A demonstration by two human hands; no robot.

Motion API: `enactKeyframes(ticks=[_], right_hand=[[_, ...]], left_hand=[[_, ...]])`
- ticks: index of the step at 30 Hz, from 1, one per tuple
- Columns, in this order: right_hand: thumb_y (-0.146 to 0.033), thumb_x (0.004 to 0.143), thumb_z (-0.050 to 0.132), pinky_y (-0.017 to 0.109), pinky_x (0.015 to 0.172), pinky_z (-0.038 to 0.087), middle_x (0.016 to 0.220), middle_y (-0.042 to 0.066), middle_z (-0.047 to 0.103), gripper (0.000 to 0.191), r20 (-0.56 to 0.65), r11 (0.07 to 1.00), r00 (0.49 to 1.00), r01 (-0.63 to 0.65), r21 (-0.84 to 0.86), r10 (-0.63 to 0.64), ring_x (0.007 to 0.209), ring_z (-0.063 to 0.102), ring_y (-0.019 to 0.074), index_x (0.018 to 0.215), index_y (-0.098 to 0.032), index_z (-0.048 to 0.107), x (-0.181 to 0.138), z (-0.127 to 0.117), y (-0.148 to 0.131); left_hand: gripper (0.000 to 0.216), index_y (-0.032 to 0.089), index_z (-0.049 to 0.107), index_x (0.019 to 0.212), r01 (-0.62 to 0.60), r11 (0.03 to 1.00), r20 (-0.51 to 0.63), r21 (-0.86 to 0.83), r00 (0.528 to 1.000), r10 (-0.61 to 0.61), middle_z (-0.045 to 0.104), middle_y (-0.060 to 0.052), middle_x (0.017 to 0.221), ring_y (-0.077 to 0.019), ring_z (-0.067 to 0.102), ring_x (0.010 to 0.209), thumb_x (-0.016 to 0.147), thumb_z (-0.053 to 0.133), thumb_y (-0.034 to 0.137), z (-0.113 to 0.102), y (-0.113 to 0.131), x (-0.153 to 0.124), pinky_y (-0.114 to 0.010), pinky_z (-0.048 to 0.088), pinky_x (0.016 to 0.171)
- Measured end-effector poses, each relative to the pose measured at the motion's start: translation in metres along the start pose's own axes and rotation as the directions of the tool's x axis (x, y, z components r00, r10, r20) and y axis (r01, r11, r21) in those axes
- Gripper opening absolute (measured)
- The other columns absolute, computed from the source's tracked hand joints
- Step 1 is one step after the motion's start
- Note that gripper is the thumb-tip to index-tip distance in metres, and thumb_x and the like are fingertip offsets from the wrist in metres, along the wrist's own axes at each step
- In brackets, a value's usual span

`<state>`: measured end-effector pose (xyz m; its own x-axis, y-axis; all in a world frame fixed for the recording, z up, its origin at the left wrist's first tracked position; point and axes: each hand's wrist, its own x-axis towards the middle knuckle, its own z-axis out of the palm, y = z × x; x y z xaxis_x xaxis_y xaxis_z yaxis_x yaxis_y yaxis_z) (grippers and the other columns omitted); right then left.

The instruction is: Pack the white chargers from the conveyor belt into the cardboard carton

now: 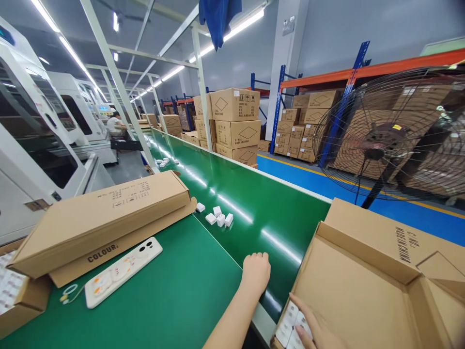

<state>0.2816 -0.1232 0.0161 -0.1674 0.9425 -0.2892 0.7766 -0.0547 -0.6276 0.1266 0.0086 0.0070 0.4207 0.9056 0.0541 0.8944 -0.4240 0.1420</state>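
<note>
My left hand (256, 272) is closed, knuckles up, over the near edge of the green conveyor belt (283, 213). Whatever its fingers hold, if anything, is hidden beneath it. Inside the open cardboard box (366, 276) on the right, my right hand (319, 327) has thumb and forefinger apart over small white blocks (288, 320), packed side by side in the corner; part of this hand is cut off by the frame. Farther up the belt lies a loose group of several white plug-like blocks (221, 220).
A flattened carton (105, 208) and a phone in a patterned case (123, 271) lie on the green table at left. Another box of white pieces (18, 300) stands at the far left edge. Beyond the belt are stacked cartons (238, 131) and a large fan (374, 145).
</note>
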Motion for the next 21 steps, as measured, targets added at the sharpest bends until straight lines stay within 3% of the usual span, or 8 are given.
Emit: enactKeyframes(ticks=[5, 11, 16, 21], right_hand=[[-0.054, 0.088, 0.016, 0.033, 0.104, 0.03, 0.133, 0.005, 0.046, 0.06, -0.083, 0.979, 0.995, -0.035, 0.201, 0.053, 0.123, 0.04, 0.0165, 0.137, -0.022, 0.026, -0.008, -0.011, -0.004], [-0.056, 0.086, 0.025, 0.036, 0.102, 0.033, 0.125, 0.003, 0.054, 0.052, -0.186, 0.992, 0.981, -0.032, 0.118, 0.054, 0.118, 0.045, 0.0213, 0.115, -0.026, 0.056, -0.016, -0.034, -0.004], [-0.05, 0.088, 0.03, 0.032, 0.092, 0.042, 0.115, 0.003, 0.06, 0.042, -0.214, 0.996, 0.977, 0.017, 0.085, 0.001, 0.107, 0.053, 0.0198, 0.106, -0.026, 0.059, -0.014, -0.051, -0.009], [-0.042, 0.089, 0.032, 0.031, 0.088, 0.042, 0.107, 0.003, 0.062, 0.033, -0.28, 0.99, 0.955, 0.118, 0.075, -0.093, 0.102, 0.054, 0.0181, 0.1, -0.025, 0.058, 0.002, -0.063, -0.024]], left_hand=[[0.021, 0.014, 0.055, 0.088, 0.007, 1.0, -0.012, 0.014, 1.0, -0.006, 0.061, -0.008, 0.082, -0.0205, 0.058, 0.082, 0.085, 0.035, 0.013, 0.001, 0.002, 0.0, -0.03, 0.041, 0.069], [0.02, 0.015, 0.056, 0.088, 0.009, 1.0, -0.009, 0.016, 1.0, -0.009, 0.062, -0.006, 0.081, -0.0204, 0.06, 0.079, 0.085, 0.036, 0.013, 0.001, 0.0, -0.006, -0.03, 0.042, 0.066], [0.024, 0.014, 0.056, 0.087, 0.05, 0.999, -0.009, 0.018, 0.999, -0.05, 0.063, -0.007, 0.079, -0.0213, 0.062, 0.076, 0.087, 0.033, 0.013, 0.001, 0.0, -0.007, -0.031, 0.043, 0.065], [0.022, 0.011, 0.057, 0.089, 0.117, 0.993, 0.02, 0.022, 0.993, -0.117, 0.064, -0.009, 0.074, -0.0226, 0.064, 0.074, 0.085, 0.035, 0.012, 0.002, 0.001, -0.008, -0.032, 0.043, 0.067]])
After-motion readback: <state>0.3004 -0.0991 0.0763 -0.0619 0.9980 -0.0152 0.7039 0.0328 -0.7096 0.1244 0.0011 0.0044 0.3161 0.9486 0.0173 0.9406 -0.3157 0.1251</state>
